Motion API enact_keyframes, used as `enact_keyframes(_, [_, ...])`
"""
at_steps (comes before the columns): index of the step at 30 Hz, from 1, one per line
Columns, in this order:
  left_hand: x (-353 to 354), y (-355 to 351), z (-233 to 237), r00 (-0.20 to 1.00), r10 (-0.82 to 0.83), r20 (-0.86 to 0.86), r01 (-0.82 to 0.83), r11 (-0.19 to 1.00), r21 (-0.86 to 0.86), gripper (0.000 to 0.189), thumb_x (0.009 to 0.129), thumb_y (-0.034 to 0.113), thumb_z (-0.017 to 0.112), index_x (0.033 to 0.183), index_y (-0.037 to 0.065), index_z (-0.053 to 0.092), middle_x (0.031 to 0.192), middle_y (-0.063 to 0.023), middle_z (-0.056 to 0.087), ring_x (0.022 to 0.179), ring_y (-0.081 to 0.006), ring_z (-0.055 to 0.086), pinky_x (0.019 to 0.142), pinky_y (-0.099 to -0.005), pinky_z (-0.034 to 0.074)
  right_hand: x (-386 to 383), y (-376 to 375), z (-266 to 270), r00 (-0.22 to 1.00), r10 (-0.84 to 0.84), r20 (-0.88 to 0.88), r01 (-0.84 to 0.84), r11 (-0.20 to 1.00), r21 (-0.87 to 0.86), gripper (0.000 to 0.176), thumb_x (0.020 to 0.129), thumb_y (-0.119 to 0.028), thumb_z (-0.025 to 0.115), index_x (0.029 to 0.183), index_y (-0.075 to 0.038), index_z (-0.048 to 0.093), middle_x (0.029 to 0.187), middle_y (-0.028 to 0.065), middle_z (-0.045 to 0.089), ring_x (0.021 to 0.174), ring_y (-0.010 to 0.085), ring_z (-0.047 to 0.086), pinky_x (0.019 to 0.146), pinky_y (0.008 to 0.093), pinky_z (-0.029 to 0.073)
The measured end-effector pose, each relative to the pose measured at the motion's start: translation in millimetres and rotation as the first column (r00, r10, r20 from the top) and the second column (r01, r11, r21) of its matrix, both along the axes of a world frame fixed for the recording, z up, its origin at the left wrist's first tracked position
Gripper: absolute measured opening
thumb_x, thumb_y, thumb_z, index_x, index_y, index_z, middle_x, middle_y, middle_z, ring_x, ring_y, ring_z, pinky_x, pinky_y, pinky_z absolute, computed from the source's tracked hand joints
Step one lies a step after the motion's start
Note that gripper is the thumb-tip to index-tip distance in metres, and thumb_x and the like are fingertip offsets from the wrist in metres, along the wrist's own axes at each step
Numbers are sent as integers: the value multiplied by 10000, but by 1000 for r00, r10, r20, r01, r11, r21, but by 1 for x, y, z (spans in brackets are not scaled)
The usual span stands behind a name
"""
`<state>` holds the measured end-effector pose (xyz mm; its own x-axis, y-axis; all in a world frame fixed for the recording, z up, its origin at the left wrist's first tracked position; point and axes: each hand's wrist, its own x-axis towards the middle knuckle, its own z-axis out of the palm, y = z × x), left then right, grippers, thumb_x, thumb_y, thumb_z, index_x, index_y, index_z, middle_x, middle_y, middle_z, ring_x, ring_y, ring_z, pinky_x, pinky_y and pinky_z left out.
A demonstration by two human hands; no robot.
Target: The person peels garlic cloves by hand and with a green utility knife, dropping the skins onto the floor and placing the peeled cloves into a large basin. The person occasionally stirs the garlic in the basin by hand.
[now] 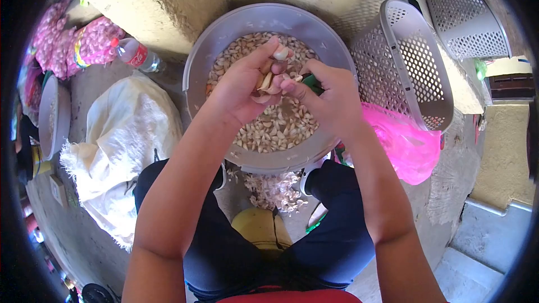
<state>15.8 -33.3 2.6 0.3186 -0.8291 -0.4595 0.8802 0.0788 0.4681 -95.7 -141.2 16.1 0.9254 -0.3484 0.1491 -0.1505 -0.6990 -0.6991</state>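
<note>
Several garlic cloves (264,81) with papery skin lie in my left hand (247,81), whose fingers curl around them. One pale clove (282,53) shows at its fingertips. My right hand (334,92) is closed on what looks like a small green-handled knife (312,83); its blade is hidden. The thumb and fingers of that hand meet the garlic at the left fingertips. Both hands are above a large grey basin (269,164), where many loose cloves (275,132) sit in water.
Garlic skins (275,191) litter the floor between my feet. A white woven sack (123,129), a cola bottle (137,55) and pink net bags of bulbs (98,42) are on the left. A perforated grey basket (387,67) and a pink plastic bag (404,146) stand right.
</note>
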Motion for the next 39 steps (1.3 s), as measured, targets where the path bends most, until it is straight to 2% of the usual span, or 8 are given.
enact_keyframes(4, [3,1,2,999,37,27,-37,999,2,310,849,368,507,868,59,519,594,33,397,482,-53,402,302,-151,274,-6,-2,7,913,224,-342,-216,974,59,452,736,-495,566,751,-43,578,652,160,570,617,319,574,553,402,446])
enact_keyframes(9, [10,3,-3,1000,10,23,-9,999,-51,331,835,403,518,843,73,505,604,43,403,496,-43,409,303,-152,263,-25,24,-22,509,501,-700,-566,807,167,463,738,-506,536,801,-55,621,720,182,587,727,325,587,655,416,450])
enact_keyframes(14, [7,3,-1,999,-7,33,7,1000,-10,329,828,419,520,799,93,491,612,47,423,502,-43,419,302,-156,265,-53,72,-64,220,492,-842,-764,624,164,384,684,-420,625,860,-80,658,818,112,633,789,280,609,667,388,479])
enact_keyframes(23, [6,4,-3,995,-92,-49,81,976,-202,267,888,295,443,913,40,516,640,22,431,538,-69,435,349,-176,295,-62,94,-101,61,498,-865,-790,553,263,250,653,-233,658,857,-89,664,854,122,636,822,269,612,660,367,484])
enact_keyframes(30, [6,5,5,998,-46,52,54,986,-158,305,896,290,421,999,16,505,666,13,432,524,-72,404,319,-167,275,-25,27,-65,818,46,-573,-169,972,-164,232,726,-188,538,895,-32,573,818,182,607,755,314,604,655,437,476])
enact_keyframes(34, [6,7,6,988,-56,145,72,992,-104,313,896,294,418,1008,14,502,666,11,436,525,-69,412,323,-162,269,-8,-9,-18,923,-257,-286,216,962,-170,281,782,-227,525,968,-17,528,842,195,594,799,346,581,723,404,457])
enact_keyframes(37, [5,6,6,981,-64,183,81,993,-89,309,894,300,418,993,21,507,652,8,443,529,-66,420,323,-154,266,-4,-14,-12,976,-216,-1,207,933,294,308,839,-233,486,1055,-15,510,895,195,576,853,343,559,748,382,435])
enact_keyframes(39, [4,5,5,984,-63,165,78,993,-87,299,890,298,420,974,27,512,642,3,449,520,-64,421,320,-152,268,-6,-6,0,989,-136,64,111,949,296,324,866,-235,455,1111,-25,489,936,185,565,885,324,550,749,363,426])
